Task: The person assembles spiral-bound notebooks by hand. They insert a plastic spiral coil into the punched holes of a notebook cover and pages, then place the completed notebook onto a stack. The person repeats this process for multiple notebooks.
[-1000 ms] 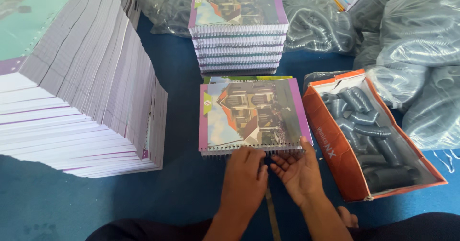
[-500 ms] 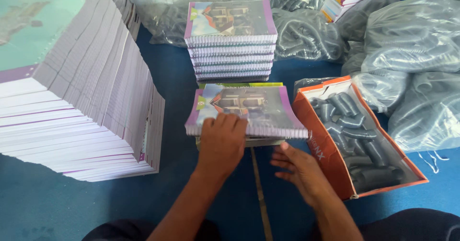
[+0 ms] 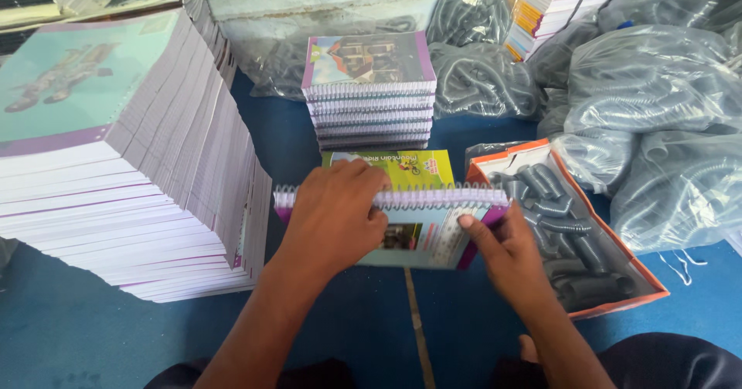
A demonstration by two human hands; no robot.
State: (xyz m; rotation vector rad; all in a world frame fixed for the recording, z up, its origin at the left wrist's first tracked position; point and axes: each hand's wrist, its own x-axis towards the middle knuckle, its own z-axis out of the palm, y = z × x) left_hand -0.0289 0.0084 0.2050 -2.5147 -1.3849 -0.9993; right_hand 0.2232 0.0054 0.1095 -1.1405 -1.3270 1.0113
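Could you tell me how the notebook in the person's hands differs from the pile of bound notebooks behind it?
The notebook in hand is a single one, tipped up with its white spiral edge on top; the pile of bound notebooks holds several lying flat. The left hand and right hand grip the single notebook; nobody touches the pile. The pile shows a house picture on its top cover; the held one shows a pale printed side. Both have spiral binding and purple trim.

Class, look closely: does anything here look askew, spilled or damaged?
Only the tall stack of loose covers on the left: it leans and fans sideways. The spiral notebook in both hands and the finished pile look tidy.
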